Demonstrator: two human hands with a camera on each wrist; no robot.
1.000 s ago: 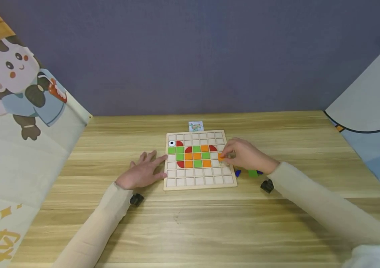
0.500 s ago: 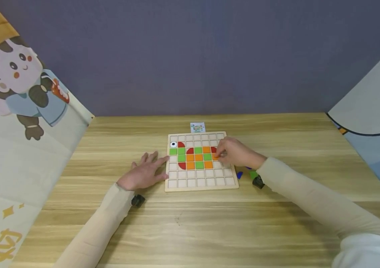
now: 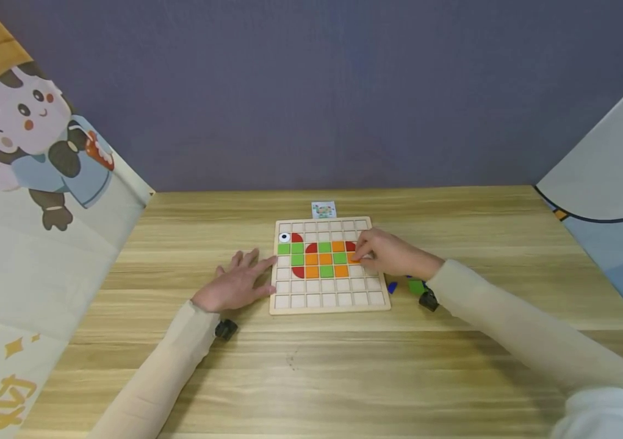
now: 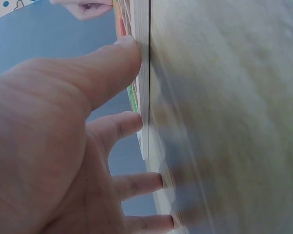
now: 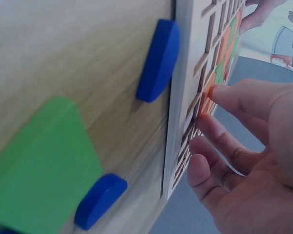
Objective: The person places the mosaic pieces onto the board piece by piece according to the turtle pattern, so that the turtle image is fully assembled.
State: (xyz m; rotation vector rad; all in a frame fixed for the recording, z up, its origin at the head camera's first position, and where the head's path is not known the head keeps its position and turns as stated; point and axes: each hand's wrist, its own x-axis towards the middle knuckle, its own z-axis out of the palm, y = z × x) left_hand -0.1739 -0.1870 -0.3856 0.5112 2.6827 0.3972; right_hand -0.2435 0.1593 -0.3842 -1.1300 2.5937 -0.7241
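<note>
A wooden grid board [image 3: 330,310] lies on the table, with green, orange and red tiles and an eye piece [image 3: 284,237] set in its cells. My right hand [image 3: 390,253] pinches an orange square tile [image 5: 205,101] between thumb and index finger, at a cell to the right of a green tile [image 3: 340,258] and below a red quarter-round tile [image 3: 350,246]. Whether the orange tile sits flush is hidden by the fingers. My left hand [image 3: 238,285] is spread at the board's left edge; in the left wrist view its thumb [image 4: 115,61] and index fingertip touch that edge.
Right of the board lie a green tile [image 5: 44,165], a blue piece [image 5: 158,61] and another blue piece [image 5: 100,201]. A small picture card [image 3: 323,210] lies behind the board. A dark panel [image 3: 344,97] stands at the table's back.
My right hand has carried the orange tile left from the right-hand column to the cell beside the green tile. The left hand has kept its place at the board's edge.
</note>
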